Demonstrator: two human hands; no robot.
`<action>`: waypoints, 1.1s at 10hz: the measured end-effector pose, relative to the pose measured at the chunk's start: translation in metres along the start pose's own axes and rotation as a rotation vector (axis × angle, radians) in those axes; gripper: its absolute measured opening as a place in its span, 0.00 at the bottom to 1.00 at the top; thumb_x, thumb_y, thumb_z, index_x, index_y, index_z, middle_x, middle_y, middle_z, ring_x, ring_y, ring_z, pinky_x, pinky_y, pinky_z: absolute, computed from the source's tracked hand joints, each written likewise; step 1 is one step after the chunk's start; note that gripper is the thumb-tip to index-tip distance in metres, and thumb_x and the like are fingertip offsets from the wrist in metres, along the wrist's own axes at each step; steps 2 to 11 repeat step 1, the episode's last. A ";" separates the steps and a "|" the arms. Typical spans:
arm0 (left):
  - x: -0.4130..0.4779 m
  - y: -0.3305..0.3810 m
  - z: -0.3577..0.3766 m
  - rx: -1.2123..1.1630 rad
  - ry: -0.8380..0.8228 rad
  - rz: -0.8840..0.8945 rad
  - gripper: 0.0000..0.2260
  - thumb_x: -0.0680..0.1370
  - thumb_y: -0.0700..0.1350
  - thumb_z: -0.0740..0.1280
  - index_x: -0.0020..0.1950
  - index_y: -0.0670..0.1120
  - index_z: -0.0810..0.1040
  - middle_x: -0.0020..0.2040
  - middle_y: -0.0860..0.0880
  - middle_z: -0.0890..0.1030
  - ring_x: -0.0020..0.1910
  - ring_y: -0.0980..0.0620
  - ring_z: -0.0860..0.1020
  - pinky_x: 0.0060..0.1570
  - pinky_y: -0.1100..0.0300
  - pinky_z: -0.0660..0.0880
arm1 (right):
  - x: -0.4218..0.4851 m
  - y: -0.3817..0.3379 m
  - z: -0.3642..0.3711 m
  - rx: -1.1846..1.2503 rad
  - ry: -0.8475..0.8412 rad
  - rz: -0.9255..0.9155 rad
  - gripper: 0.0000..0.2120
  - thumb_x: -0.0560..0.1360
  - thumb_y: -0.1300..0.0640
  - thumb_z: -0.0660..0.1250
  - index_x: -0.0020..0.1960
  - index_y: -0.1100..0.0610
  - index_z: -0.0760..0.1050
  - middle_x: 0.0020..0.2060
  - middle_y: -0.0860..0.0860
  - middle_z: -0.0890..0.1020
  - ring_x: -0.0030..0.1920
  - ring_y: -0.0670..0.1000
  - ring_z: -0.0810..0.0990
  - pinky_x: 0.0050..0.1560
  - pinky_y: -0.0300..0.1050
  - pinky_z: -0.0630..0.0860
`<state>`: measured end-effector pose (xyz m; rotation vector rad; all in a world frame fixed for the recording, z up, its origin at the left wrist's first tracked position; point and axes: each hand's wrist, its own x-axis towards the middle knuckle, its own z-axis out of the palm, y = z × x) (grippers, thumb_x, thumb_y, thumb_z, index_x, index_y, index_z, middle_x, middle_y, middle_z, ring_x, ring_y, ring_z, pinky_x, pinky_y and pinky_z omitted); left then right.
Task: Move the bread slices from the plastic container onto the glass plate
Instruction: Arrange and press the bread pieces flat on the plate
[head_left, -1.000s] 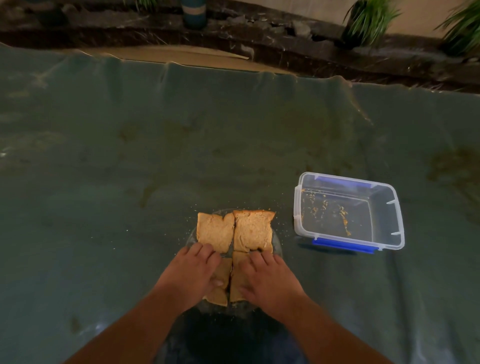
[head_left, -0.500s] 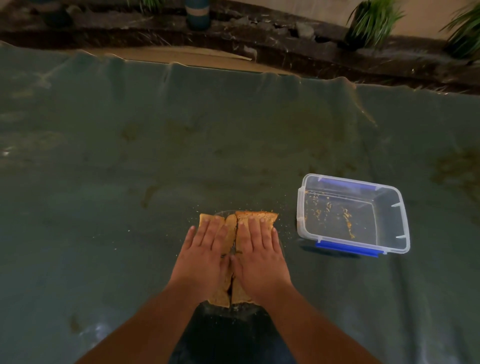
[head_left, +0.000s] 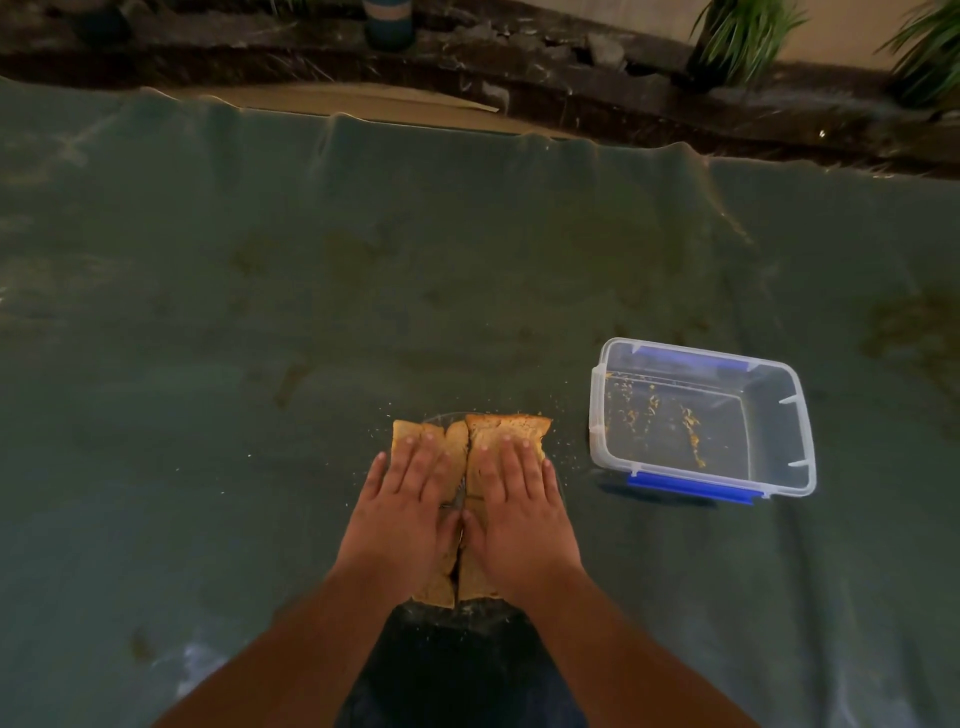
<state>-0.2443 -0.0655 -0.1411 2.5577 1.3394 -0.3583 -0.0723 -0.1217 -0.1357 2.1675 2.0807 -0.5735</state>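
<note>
A: What differs from one second earlier?
B: The left hand (head_left: 402, 512) and right hand (head_left: 519, 512), then curled at the near edge of the bread slices (head_left: 470, 441), now lie flat with fingers extended toward the far side, covering most of them

A: And the far slices?
B: Formerly fully exposed; now only their far edges show beyond the fingertips

1. Both hands, left hand (head_left: 402, 512) and right hand (head_left: 519, 512), lie flat, covering the bread slices (head_left: 506, 428).
2. The plastic container (head_left: 701, 418) stands just right.
3. The green cloth (head_left: 260, 338) elsewhere lies bare.
</note>
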 end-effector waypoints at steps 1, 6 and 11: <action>-0.001 0.000 -0.011 0.008 0.031 0.000 0.31 0.83 0.64 0.36 0.82 0.49 0.41 0.83 0.45 0.40 0.81 0.44 0.35 0.79 0.40 0.38 | -0.002 0.000 -0.011 -0.014 -0.007 0.002 0.35 0.84 0.37 0.40 0.80 0.54 0.28 0.82 0.61 0.35 0.80 0.63 0.31 0.77 0.61 0.30; -0.001 0.000 -0.011 0.008 0.031 0.000 0.31 0.83 0.64 0.36 0.82 0.49 0.41 0.83 0.45 0.40 0.81 0.44 0.35 0.79 0.40 0.38 | -0.002 0.000 -0.011 -0.014 -0.007 0.002 0.35 0.84 0.37 0.40 0.80 0.54 0.28 0.82 0.61 0.35 0.80 0.63 0.31 0.77 0.61 0.30; -0.001 0.000 -0.011 0.008 0.031 0.000 0.31 0.83 0.64 0.36 0.82 0.49 0.41 0.83 0.45 0.40 0.81 0.44 0.35 0.79 0.40 0.38 | -0.002 0.000 -0.011 -0.014 -0.007 0.002 0.35 0.84 0.37 0.40 0.80 0.54 0.28 0.82 0.61 0.35 0.80 0.63 0.31 0.77 0.61 0.30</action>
